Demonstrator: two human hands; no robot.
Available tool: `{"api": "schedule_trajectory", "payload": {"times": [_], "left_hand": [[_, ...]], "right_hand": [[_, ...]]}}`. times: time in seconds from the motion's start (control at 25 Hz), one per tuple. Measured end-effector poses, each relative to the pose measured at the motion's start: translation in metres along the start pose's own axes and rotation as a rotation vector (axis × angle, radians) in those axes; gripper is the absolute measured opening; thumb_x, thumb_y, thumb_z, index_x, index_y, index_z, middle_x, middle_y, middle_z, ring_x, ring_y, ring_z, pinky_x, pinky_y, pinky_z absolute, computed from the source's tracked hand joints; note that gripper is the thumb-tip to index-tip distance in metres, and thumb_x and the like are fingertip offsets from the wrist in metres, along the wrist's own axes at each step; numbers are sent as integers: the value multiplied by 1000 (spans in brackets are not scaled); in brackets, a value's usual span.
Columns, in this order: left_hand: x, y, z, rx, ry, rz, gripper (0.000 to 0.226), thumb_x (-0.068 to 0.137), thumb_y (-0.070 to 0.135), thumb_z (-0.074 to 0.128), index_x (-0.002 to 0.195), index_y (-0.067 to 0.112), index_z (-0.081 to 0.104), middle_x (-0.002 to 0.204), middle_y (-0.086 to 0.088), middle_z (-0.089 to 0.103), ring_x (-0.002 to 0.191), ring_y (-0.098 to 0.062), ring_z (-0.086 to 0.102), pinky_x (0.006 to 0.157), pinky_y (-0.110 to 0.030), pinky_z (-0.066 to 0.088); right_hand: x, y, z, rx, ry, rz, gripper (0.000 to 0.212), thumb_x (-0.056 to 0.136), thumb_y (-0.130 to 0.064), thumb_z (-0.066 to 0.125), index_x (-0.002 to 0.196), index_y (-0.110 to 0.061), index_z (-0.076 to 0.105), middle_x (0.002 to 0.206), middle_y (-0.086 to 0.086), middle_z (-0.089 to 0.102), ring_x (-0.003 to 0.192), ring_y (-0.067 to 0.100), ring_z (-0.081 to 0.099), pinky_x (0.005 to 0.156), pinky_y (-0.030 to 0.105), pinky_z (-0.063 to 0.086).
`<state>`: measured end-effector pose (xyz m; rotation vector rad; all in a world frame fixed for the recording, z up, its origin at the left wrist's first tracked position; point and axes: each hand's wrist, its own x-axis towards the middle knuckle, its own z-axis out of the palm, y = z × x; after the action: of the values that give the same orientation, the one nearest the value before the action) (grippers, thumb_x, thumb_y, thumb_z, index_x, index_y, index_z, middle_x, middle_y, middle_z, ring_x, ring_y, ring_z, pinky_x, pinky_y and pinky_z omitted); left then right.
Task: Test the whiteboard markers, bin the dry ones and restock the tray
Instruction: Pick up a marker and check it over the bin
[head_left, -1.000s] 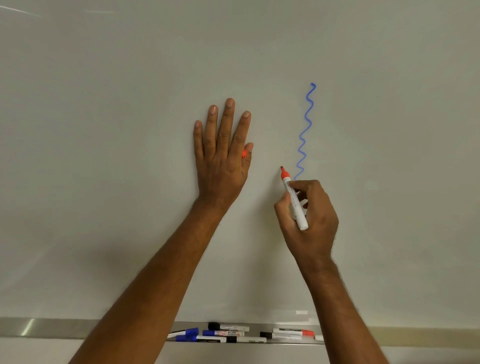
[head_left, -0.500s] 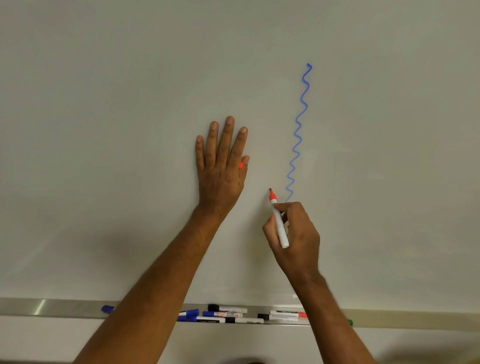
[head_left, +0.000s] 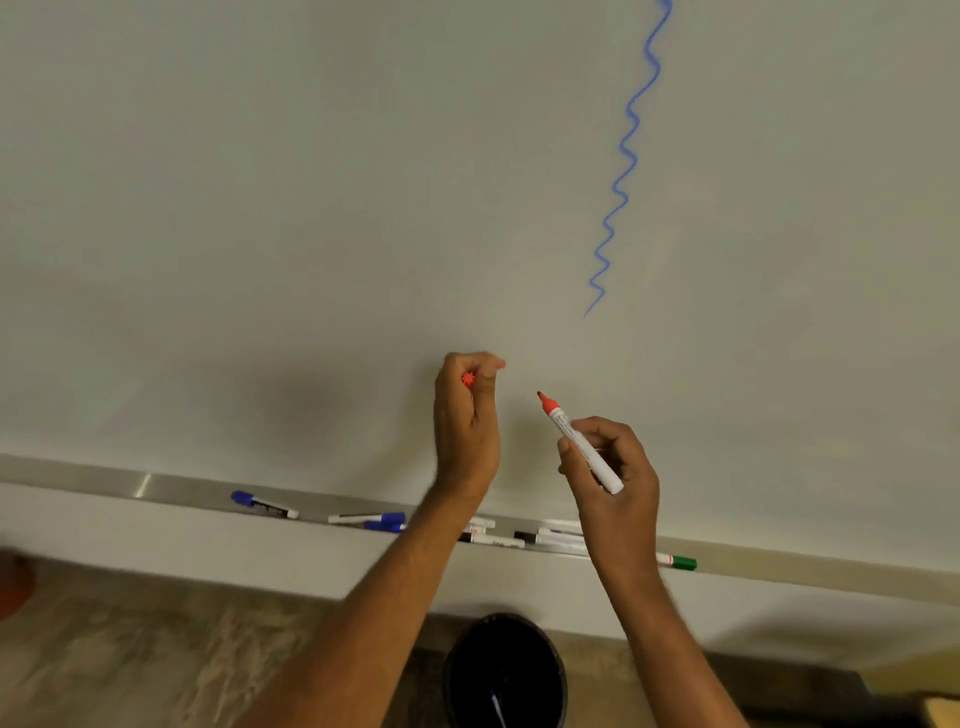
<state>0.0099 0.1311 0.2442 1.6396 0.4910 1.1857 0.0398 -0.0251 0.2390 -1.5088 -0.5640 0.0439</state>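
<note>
**Red marker uncapped in front of the whiteboard**

The whiteboard (head_left: 311, 208) fills most of what I see, pale and bare except for a wavy blue line (head_left: 626, 156) running down its right half and ending above my hands. Along the board's lower edge runs the metal tray (head_left: 150, 486), and below it on the floor stands a black bin (head_left: 506, 670).

My right hand (head_left: 615, 483) holds the red marker (head_left: 579, 441), fingers and thumb curled round the white barrel in a firm grip. The marker is uncapped, its dark tip aimed up and to the left, near the board (whether it touches I cannot tell). My left hand (head_left: 467, 426) is raised just beside it, fingers curled in a narrow grip round the red cap (head_left: 467, 378), of which only the ridged end shows between thumb and forefinger. The two hands are near each other but apart.

In the tray lie several other markers: a blue-capped marker (head_left: 262, 504) off to the left, two more blue-capped ones (head_left: 371, 519) nearer my left forearm, a cluster of black-capped markers (head_left: 540, 538) between my wrists, and a green-capped marker (head_left: 678, 561) just right of my right wrist. Some of the cluster is hidden behind my arms.
</note>
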Motion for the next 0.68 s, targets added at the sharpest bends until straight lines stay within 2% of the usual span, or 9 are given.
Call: {"api": "schedule_trajectory", "payload": {"times": [0.12,0.24,0.36,0.48,0.68], "left_hand": [[-34,-12,0,-307,-31,-579,41,109,44,37,107,10,59,101,-8,75,91,-22,72,87,-43,55],[-61,-17,-8,-643,-69,-929,44,110,45,28,88,16,53,99,-14,76,92,-29,74,87,-44,54],[-86,-25,-9,-783,-16,-1052,48,110,46,26,78,19,49,98,-13,76,90,-29,74,88,-45,52],[-112,-33,-8,-840,6,-1097,48,110,45,29,77,17,50,98,-14,76,89,-31,74,89,-46,52],[-144,-42,-6,-940,-26,-1177,43,109,41,35,79,18,54,119,-15,73,100,-32,71,100,-49,49]], "right_hand": [[-27,16,-8,7,-81,100,22,98,-7,68,109,-25,71,94,0,71,82,30,68,74,53,59],[-51,29,-15,-11,-163,137,27,98,-4,65,110,-27,72,100,-2,73,89,26,70,82,54,60],[-72,48,-22,-37,-226,170,28,98,-2,66,112,-26,73,105,-6,74,97,25,71,83,56,60],[-86,63,-30,-57,-257,179,29,98,-2,65,115,-25,72,110,-9,74,103,23,71,87,53,61],[-98,75,-42,-87,-322,200,28,99,-3,65,119,-22,72,113,-12,74,109,15,70,93,26,58]]}}
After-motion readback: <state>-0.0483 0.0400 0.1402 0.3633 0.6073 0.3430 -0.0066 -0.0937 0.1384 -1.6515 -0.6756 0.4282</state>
